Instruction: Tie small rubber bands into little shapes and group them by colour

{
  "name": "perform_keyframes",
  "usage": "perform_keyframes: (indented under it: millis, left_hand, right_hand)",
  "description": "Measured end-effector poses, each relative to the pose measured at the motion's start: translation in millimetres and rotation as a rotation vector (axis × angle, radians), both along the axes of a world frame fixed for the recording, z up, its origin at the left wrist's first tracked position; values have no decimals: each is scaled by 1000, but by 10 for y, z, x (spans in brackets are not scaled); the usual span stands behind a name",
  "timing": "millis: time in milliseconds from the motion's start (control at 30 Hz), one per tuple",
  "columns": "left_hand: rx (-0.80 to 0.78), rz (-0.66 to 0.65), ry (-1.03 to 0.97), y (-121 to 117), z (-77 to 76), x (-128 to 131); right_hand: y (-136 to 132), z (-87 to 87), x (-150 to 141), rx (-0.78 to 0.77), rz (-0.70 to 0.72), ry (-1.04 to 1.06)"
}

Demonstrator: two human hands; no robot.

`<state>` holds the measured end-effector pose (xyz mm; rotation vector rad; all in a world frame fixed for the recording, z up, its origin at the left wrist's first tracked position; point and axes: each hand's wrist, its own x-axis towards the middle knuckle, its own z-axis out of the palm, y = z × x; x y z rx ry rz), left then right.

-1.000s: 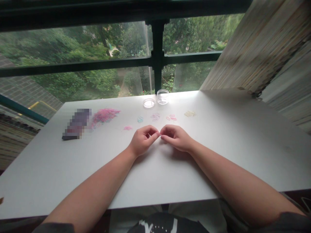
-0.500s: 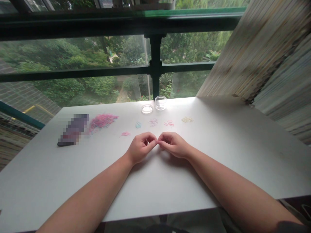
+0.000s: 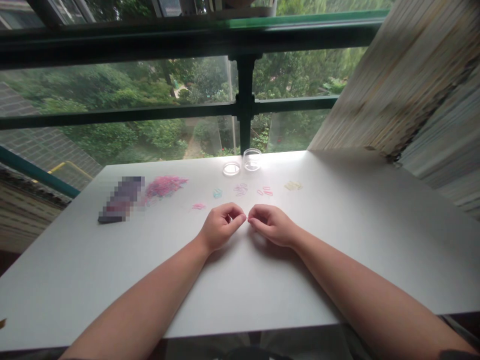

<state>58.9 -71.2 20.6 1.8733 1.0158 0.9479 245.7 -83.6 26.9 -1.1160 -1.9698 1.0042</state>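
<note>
My left hand (image 3: 225,226) and my right hand (image 3: 270,225) face each other low over the table, thumb and forefinger pinched on both. A tiny pink band (image 3: 248,219), seemingly a small rubber band, spans the narrow gap between the fingertips; most of it is hidden. Just beyond lie small sorted groups of thin loops: blue-green bands (image 3: 217,193), lilac bands (image 3: 241,189), pink bands (image 3: 266,191) and pale yellow bands (image 3: 293,185). A little bunch of brighter pink bands (image 3: 198,206) is left of my left hand. Farther left spreads a big mixed pile of bands (image 3: 165,186).
At the white table's (image 3: 240,300) far edge stand a clear round container (image 3: 252,160) and its flat clear lid (image 3: 231,169). A dark, pixelated flat object (image 3: 122,200) lies at the left. Behind are a green-framed window (image 3: 245,80) and a striped curtain (image 3: 356,105) at right.
My fingertips have moved slightly apart, and a bit of pink now shows between them. The whole view has shifted a little, so things appear farther right.
</note>
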Motion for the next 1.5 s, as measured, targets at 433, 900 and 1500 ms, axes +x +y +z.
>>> perform_keyframes:
  millis: [433,900,1500]
  left_hand:
    - [87,-67,233,16,76,-84]
    - [83,-43,131,59,37,-127]
    - [211,-34,364,152,186,-420]
  right_hand:
    - [-1,-27,-7,98,14,-8]
    - [-6,-12,7,58,-10,-6]
    - [-17,-3,10,4,5,-31]
